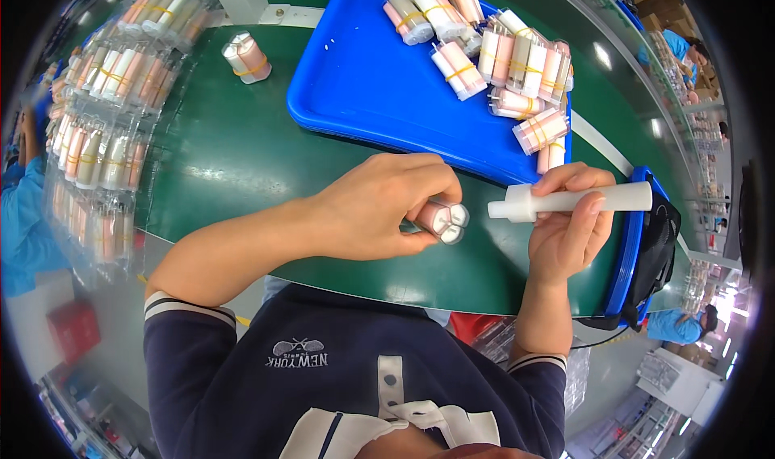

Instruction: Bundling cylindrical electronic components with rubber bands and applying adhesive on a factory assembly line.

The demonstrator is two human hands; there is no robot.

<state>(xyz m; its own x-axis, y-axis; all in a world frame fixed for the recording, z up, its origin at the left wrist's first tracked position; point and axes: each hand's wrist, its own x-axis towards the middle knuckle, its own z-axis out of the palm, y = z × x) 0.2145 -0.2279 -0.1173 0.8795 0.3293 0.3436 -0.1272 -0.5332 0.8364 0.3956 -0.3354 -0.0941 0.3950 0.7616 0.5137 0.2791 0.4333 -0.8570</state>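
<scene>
My left hand (391, 205) is closed round a small bundle of pink and white tubes (448, 222), their round ends turned to the right. In my right hand (571, 229) is a white cylinder with a stepped, narrower tip (630, 197). It lies almost level, its tip pointing left at the bundle with a gap between them. Both hands are above the green tabletop (387, 283). Beyond them stands a blue tray (363, 96) with several banded bundles of pink, white and grey tubes (510, 59) heaped at its right.
One banded bundle (246, 58) stands alone left of the tray. Clear trays packed with tube bundles (105, 152) line the left edge. A blue bin with a black bag (658, 249) is at the right. People in blue (32, 217) are at both sides.
</scene>
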